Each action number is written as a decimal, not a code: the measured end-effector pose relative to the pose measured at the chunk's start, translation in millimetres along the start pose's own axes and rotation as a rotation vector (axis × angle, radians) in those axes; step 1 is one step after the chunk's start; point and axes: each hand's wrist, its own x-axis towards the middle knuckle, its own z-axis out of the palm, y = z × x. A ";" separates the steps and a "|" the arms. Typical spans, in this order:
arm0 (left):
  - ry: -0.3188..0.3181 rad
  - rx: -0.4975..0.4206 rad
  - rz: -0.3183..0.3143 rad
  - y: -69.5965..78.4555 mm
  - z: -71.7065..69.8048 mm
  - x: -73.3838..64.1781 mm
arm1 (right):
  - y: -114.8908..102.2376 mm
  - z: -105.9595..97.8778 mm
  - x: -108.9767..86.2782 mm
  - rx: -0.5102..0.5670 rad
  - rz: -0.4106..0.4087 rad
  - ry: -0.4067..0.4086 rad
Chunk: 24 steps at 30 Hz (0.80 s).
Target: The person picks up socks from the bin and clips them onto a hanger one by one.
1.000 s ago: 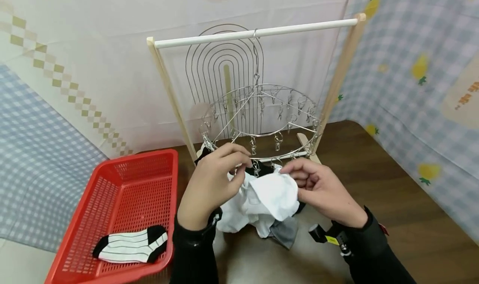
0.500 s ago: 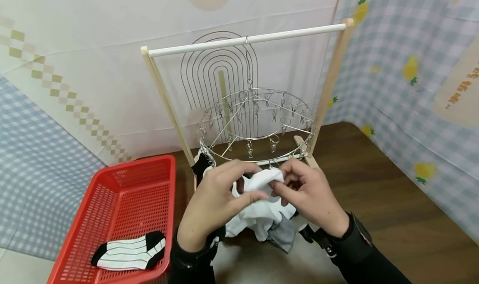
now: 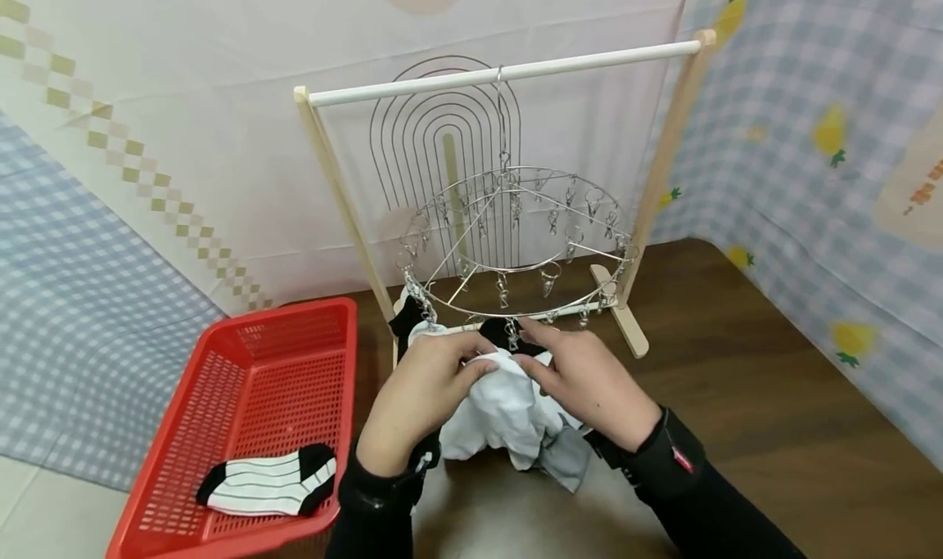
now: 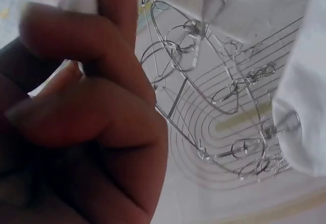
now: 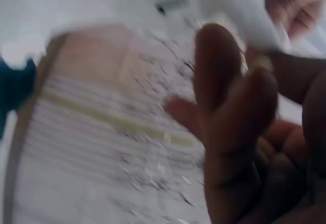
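At the front of the round wire clip hanger [image 3: 460, 301], my left hand [image 3: 412, 391] pinches the top edge of a white sock [image 3: 504, 395] between thumb and fingers. My right hand [image 3: 593, 383] is on the other side of that edge, its thumb against the white fabric and its forefinger raised beside a metal clip [image 3: 513, 334]. Black fabric [image 3: 497, 330] shows behind this clip, and grey fabric [image 3: 567, 457] hangs lower down. In the left wrist view, a clip grips another white piece [image 4: 310, 127]. The right wrist view is blurred.
A wooden stand with a white rail [image 3: 589, 64] bears the hanger. On the left is a red basket [image 3: 346, 362], with a black-and-white striped sock [image 3: 265, 485] in it. Black and white pieces [image 3: 405, 317] hang at the hanger's left side.
The white sock's edge has been lifted toward the front clip. My right hand has moved left, its fingers now less curled and its forefinger extended by the clip. The left hand stays on the left side.
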 end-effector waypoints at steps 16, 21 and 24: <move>0.093 0.181 -0.096 14.8 19.8 6.5 | 23.5 13.7 5.9 0.616 0.125 0.055; 0.164 0.312 -0.184 15.8 19.2 1.9 | 24.4 14.8 5.6 0.658 0.093 0.022; 0.174 0.325 -0.201 18.0 20.1 -0.1 | 24.3 15.4 6.0 0.617 0.103 0.034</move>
